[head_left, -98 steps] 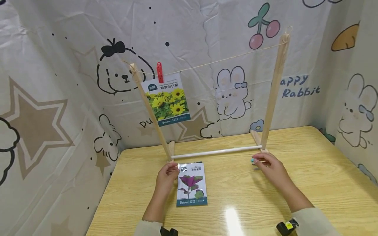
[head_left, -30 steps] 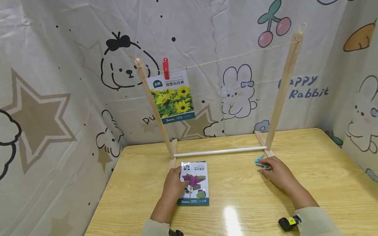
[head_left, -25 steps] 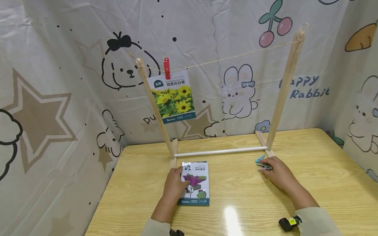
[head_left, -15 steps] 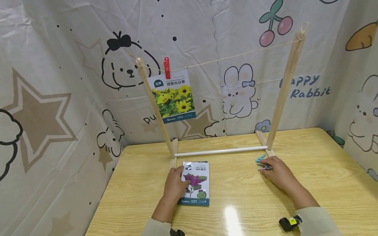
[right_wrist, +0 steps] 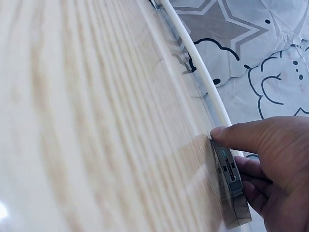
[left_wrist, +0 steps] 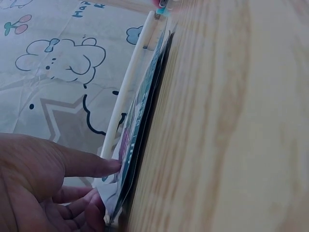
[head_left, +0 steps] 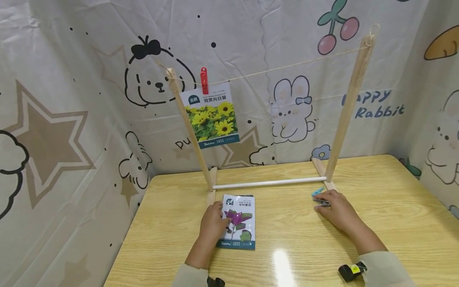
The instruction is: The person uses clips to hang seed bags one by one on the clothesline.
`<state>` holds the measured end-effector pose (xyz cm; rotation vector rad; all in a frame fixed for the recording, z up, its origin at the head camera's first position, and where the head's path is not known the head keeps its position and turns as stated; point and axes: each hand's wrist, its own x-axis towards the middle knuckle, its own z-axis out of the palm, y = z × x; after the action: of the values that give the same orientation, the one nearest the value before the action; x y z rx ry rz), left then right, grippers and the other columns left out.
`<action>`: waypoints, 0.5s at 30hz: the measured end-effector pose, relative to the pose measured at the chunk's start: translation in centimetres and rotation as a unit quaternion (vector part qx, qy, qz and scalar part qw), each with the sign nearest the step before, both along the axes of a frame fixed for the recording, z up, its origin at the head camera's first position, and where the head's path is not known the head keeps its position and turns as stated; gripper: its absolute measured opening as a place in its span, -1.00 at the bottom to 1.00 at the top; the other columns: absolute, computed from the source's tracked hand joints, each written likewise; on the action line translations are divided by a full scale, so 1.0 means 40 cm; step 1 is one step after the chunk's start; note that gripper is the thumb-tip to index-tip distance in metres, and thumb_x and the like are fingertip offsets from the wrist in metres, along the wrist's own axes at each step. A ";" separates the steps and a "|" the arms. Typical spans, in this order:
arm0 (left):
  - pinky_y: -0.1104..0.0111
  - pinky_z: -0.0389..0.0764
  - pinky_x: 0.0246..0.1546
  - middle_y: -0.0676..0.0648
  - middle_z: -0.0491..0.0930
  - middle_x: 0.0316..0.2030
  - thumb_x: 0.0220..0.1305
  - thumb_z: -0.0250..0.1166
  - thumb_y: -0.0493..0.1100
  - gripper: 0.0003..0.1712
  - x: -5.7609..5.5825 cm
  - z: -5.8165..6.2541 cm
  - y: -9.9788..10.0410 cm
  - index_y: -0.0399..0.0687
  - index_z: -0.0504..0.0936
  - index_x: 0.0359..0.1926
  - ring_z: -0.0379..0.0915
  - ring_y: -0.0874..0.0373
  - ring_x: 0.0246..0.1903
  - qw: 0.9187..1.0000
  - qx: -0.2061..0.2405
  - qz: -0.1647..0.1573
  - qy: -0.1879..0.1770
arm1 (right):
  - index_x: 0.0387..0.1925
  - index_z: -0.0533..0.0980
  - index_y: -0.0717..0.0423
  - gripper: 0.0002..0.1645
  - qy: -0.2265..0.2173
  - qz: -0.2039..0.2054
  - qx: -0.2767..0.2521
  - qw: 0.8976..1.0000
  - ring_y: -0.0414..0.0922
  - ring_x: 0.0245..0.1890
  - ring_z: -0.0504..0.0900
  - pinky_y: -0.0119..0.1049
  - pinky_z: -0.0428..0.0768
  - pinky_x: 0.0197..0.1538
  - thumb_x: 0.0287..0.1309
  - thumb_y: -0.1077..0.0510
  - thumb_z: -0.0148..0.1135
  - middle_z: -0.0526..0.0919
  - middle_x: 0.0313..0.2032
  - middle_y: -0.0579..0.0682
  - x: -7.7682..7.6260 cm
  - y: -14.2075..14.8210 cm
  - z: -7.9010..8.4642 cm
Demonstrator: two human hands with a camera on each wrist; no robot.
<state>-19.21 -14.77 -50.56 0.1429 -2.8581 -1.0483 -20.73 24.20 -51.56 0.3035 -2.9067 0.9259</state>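
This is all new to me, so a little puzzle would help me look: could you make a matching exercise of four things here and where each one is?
1. red clip
2. purple-leaf packet
3. grey clip
4. white rod

A. in the right hand
B. low between the posts
C. up on the string
D. at the left hand

Pairs: 1-C, 2-D, 3-A, 4-B

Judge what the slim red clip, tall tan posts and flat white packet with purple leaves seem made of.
Slim red clip: probably smooth plastic, from its even, saturated colour.
Tall tan posts: apparently wood, fairly matte, with faint streaks like grain.
Flat white packet: thin, slightly glossy, perhaps plastic film or coated paper; small glints show, but which is unclear.
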 end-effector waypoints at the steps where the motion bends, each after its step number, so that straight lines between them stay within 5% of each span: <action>1: 0.21 0.49 -0.29 -0.12 0.50 -0.40 0.00 0.54 -0.34 -0.36 -0.001 0.001 -0.001 -0.36 0.55 0.14 0.40 0.07 -0.38 1.000 0.004 0.001 -0.003 | 0.18 0.59 0.17 -0.52 0.001 0.000 0.001 1.000 0.26 0.06 0.50 0.25 0.49 0.08 0.25 0.12 0.37 0.56 0.06 0.26 -0.001 -0.001 0.000; 15: 0.37 0.47 -0.40 -0.06 0.54 -0.47 0.07 0.43 -0.41 -0.77 -0.001 0.000 -0.015 -0.30 0.61 -0.22 0.41 0.14 -0.43 0.999 0.051 -0.006 -0.016 | 0.16 0.59 0.17 -0.53 0.007 -0.001 -0.001 1.000 0.27 0.07 0.52 0.26 0.49 0.10 0.24 0.12 0.38 0.58 0.05 0.26 -0.003 0.000 -0.001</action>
<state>-19.24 -15.37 -50.57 0.1514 -2.8381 -1.2068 -20.87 24.20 -51.61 0.3058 -2.8919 0.9228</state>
